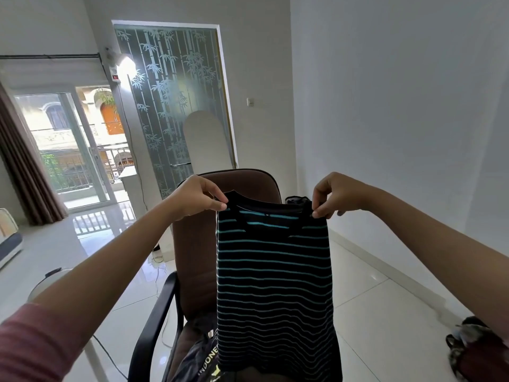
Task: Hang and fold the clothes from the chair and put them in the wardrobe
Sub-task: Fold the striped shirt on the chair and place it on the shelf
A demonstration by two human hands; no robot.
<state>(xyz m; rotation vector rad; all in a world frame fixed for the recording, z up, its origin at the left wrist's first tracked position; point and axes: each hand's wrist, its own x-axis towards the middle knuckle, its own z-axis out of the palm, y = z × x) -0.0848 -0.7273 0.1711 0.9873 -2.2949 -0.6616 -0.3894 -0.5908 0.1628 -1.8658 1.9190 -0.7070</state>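
Note:
I hold up a black shirt with thin teal stripes (272,277) by its shoulders, so it hangs straight down in front of the brown office chair (192,244). My left hand (198,197) pinches the left shoulder at the collar. My right hand (333,195) pinches the right shoulder. The sleeves look folded behind the body of the shirt. On the chair seat below lies a dark garment with pale lettering (203,357), partly hidden by the hanging shirt. No wardrobe is in view.
A frosted glass door with a bamboo pattern (170,106) stands behind the chair. A sliding balcony door (77,144) and brown curtain (24,166) are at left. A dark bundle (473,351) lies at lower right. The floor is glossy white tile (385,312).

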